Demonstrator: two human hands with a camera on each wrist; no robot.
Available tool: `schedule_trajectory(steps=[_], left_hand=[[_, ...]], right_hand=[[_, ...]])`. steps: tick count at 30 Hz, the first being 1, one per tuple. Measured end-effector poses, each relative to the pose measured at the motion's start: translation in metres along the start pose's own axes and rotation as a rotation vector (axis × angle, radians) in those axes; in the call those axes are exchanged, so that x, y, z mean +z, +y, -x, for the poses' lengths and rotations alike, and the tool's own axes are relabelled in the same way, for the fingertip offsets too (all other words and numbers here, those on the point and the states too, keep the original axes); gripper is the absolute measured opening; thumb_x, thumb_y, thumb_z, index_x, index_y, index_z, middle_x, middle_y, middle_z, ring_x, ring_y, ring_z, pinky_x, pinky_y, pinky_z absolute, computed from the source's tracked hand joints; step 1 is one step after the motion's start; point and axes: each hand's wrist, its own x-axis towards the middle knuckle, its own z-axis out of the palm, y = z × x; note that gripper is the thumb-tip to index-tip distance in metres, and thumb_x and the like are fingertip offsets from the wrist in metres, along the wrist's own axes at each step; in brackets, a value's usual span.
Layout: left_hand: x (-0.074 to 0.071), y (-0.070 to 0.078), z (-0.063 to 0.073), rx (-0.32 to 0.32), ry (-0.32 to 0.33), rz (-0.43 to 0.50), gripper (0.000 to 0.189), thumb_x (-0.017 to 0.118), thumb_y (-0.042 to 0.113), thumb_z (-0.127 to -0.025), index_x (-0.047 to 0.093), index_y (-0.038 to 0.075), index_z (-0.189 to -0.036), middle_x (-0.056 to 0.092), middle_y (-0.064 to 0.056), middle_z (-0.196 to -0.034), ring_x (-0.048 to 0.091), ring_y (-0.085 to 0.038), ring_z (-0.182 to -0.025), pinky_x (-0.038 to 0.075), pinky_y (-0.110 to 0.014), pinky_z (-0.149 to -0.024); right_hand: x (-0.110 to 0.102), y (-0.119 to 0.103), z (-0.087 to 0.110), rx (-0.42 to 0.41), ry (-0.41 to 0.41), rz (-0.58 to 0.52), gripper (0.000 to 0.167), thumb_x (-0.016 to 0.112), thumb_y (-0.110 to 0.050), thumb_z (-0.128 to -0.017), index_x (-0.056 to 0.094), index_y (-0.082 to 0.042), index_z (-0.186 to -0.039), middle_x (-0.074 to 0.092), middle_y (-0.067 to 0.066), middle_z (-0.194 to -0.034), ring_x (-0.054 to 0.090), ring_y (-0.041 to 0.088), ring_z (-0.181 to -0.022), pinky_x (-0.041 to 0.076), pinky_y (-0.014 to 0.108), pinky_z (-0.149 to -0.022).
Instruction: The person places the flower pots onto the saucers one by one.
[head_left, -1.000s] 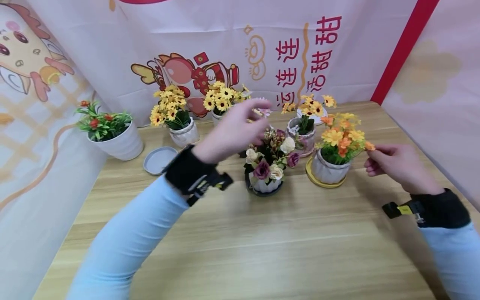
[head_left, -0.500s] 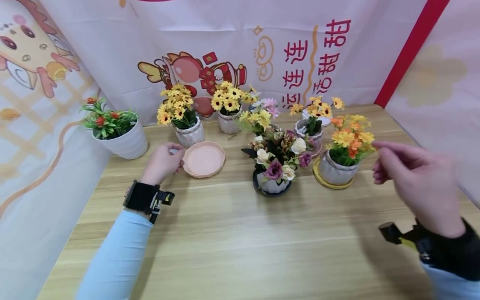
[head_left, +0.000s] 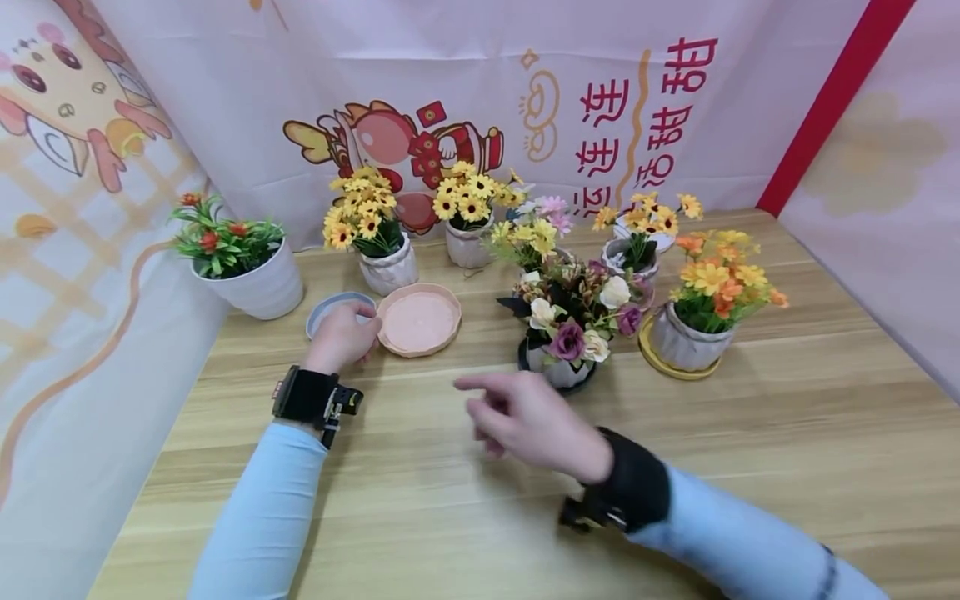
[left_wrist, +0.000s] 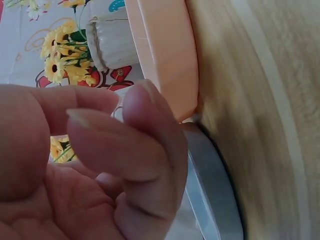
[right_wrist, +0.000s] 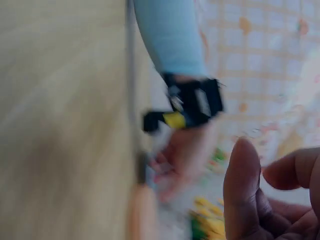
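My left hand (head_left: 345,335), fingers bent, is low over the table, between a grey-blue saucer (head_left: 318,315) and a pink saucer (head_left: 420,320). In the left wrist view the fingers (left_wrist: 150,150) overlap the edges of both saucers, which lie side by side on the wood. Nothing shows in their grasp. My right hand (head_left: 536,421) is blurred over the middle of the table, index finger outstretched, thumb apart from it and holding nothing. Just behind it stands a pot of purple and cream roses (head_left: 577,321) on a dark saucer.
Two pots of yellow daisies (head_left: 363,217) stand at the back, without saucers. A red-flowered plant in a white pot (head_left: 255,279) is far left. At right, an orange-flowered pot (head_left: 690,340) sits on a yellow saucer (head_left: 701,372). Another daisy pot (head_left: 633,260) stands behind it.
My left hand has swung left from over the roses down to the saucers, and the pink saucer has come into view. My right hand has left the orange flowers and moved to the middle.
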Motion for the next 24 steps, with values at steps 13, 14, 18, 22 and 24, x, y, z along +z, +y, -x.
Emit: schedule_trajectory(steps=[13,14,18,22,24], left_hand=[[0.001,-0.005,-0.005,-0.019,0.008,-0.008,0.037,0.046,0.019,-0.100,0.051,-0.002,-0.129,0.067,-0.014,-0.081,0.063,-0.022,-0.058,0.048,-0.027,-0.053],[0.002,-0.005,-0.006,-0.024,0.003,-0.007,0.037,0.046,0.020,-0.100,0.051,-0.002,-0.130,0.068,-0.014,-0.082,0.063,-0.021,-0.058,0.048,-0.027,-0.053],[0.005,-0.002,-0.008,-0.039,-0.004,-0.019,0.040,0.048,0.020,-0.100,0.048,-0.002,-0.134,0.068,-0.012,-0.081,0.062,-0.018,-0.056,0.048,-0.026,-0.051],[0.008,-0.003,-0.009,-0.050,-0.003,-0.027,0.045,0.050,0.017,-0.099,0.044,-0.003,-0.139,0.070,-0.011,-0.079,0.061,-0.017,-0.054,0.048,-0.025,-0.050],[0.011,-0.004,-0.009,-0.045,-0.007,-0.027,0.049,0.052,0.016,-0.099,0.041,-0.004,-0.142,0.071,-0.010,-0.078,0.062,-0.017,-0.053,0.048,-0.025,-0.050]], right_hand=[[0.035,0.062,-0.136,0.526,0.178,0.102,0.074,0.048,-0.020,-0.102,0.003,0.002,-0.156,0.063,0.008,-0.054,0.061,0.021,-0.042,0.052,0.031,-0.044],[0.034,0.064,-0.140,0.564,0.181,0.072,0.076,0.048,-0.021,-0.102,-0.001,0.001,-0.156,0.063,0.008,-0.054,0.061,0.021,-0.041,0.054,0.032,-0.044],[0.032,0.066,-0.152,0.637,0.204,-0.069,0.074,0.047,-0.020,-0.103,-0.001,-0.004,-0.157,0.063,0.011,-0.058,0.061,0.022,-0.040,0.056,0.038,-0.044],[0.033,0.067,-0.158,0.651,0.203,-0.115,0.067,0.045,-0.014,-0.103,0.007,-0.009,-0.157,0.062,0.012,-0.060,0.061,0.021,-0.041,0.057,0.038,-0.045],[0.035,0.067,-0.159,0.655,0.202,-0.142,0.067,0.044,-0.010,-0.103,0.007,-0.013,-0.159,0.062,0.013,-0.061,0.061,0.021,-0.041,0.058,0.039,-0.047]])
